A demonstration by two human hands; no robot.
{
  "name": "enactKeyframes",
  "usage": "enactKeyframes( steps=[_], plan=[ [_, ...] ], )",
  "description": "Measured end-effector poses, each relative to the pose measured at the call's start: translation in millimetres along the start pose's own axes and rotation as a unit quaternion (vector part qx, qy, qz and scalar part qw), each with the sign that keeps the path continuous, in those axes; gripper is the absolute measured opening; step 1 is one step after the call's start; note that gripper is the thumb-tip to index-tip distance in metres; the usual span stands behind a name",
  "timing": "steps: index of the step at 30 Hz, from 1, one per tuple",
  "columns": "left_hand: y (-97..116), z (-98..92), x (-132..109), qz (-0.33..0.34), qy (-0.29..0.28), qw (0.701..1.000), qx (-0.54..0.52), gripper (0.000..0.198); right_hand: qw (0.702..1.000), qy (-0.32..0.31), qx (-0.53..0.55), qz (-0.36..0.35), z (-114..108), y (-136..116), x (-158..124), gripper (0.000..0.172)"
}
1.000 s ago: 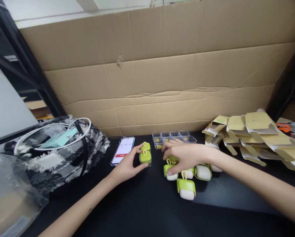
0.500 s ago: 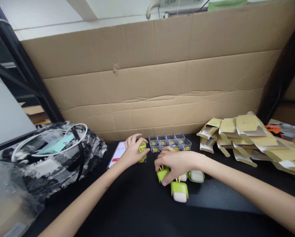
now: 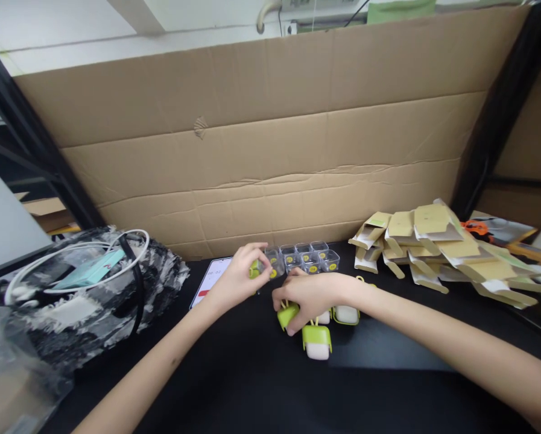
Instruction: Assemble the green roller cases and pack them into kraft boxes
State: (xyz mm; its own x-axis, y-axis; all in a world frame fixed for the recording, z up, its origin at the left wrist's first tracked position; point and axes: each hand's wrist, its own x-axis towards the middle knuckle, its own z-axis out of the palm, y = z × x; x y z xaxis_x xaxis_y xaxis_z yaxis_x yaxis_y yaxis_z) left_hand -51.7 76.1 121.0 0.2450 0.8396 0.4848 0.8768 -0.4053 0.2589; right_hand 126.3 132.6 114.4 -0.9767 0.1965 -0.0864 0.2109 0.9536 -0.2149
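My left hand [image 3: 243, 271] is at the left end of a group of clear plastic boxes [image 3: 313, 260]. Its thumb and fingertips pinch the edge of the nearest clear box [image 3: 275, 265], which looks slightly blurred. Partly behind those fingers shows a green case [image 3: 254, 269]. My right hand [image 3: 304, 295] grips a small green-and-white case with a loop [image 3: 287, 316] on the black table. Close by lie another green-and-white case [image 3: 316, 342], one at the right [image 3: 346, 314], and one mostly covered by my right hand.
A phone [image 3: 209, 278] showing a timer lies left of my left hand. Opened cardboard boxes [image 3: 437, 241] are piled at the right. A grey-and-black bag [image 3: 89, 301] with a white cable stands at the left. Behind everything rises a cardboard wall [image 3: 261, 150].
The view has shifted slightly, moving things left. My left hand has gone from the green case in its clear box to the neighbouring clear box. My right hand stays on its case.
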Motion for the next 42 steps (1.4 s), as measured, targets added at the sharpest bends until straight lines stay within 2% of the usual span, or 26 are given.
enactKeyframes(
  steps=[2, 4, 7, 10, 13, 16, 17, 20, 24, 28, 32, 42],
  plan=[
    [4, -12.9, -24, 0.009, -0.013, 0.999, -0.038, 0.006, 1.000, 0.002, 0.002, 0.001, 0, 0, 0, 0.030],
    [3, -18.2, -47, 0.014, -0.039, 0.997, -0.061, 0.007, 1.000, 0.004, 0.004, 0.002, 1, -1, -1, 0.031],
    [-6, -13.4, -72, 0.010, -0.063, 0.995, -0.078, 0.012, 1.000, 0.005, 0.008, 0.002, 2, -2, 0, 0.031],
    [-17, -2.7, -83, 0.001, -0.078, 0.992, -0.097, 0.014, 1.000, 0.005, 0.018, 0.002, 1, -3, 0, 0.027],
    [-23, 4.4, -86, -0.019, -0.077, 0.989, -0.126, 0.018, 0.999, 0.016, 0.043, 0.004, -5, -3, -5, 0.029],
    [-28, 6.4, -91, -0.058, -0.059, 0.984, -0.160, 0.048, 0.995, 0.055, 0.087, 0.013, -15, -6, -12, 0.040],
    [-30, 6.8, -92, -0.074, -0.055, 0.981, -0.172, 0.053, 0.992, 0.074, 0.105, 0.015, -17, -7, -14, 0.040],
    [-36, 10.7, -95, -0.115, -0.051, 0.967, -0.220, 0.051, 0.977, 0.142, 0.158, 0.010, -18, -15, -12, 0.033],
    [-37, 20.2, -94, -0.133, -0.049, 0.947, -0.288, 0.049, 0.951, 0.231, 0.205, -0.011, 1, -26, 3, 0.030],
    [-33, 25.4, -94, -0.136, -0.047, 0.937, -0.317, 0.047, 0.934, 0.281, 0.219, -0.015, 24, -30, 18, 0.025],
    [-34, 26.5, -94, -0.135, -0.048, 0.936, -0.322, 0.049, 0.933, 0.295, 0.204, -0.010, 35, -24, 24, 0.021],
    [-33, 27.8, -94, -0.132, -0.038, 0.946, -0.293, 0.047, 0.957, 0.252, 0.143, -0.010, 44, -19, 27, 0.024]
  ],
)
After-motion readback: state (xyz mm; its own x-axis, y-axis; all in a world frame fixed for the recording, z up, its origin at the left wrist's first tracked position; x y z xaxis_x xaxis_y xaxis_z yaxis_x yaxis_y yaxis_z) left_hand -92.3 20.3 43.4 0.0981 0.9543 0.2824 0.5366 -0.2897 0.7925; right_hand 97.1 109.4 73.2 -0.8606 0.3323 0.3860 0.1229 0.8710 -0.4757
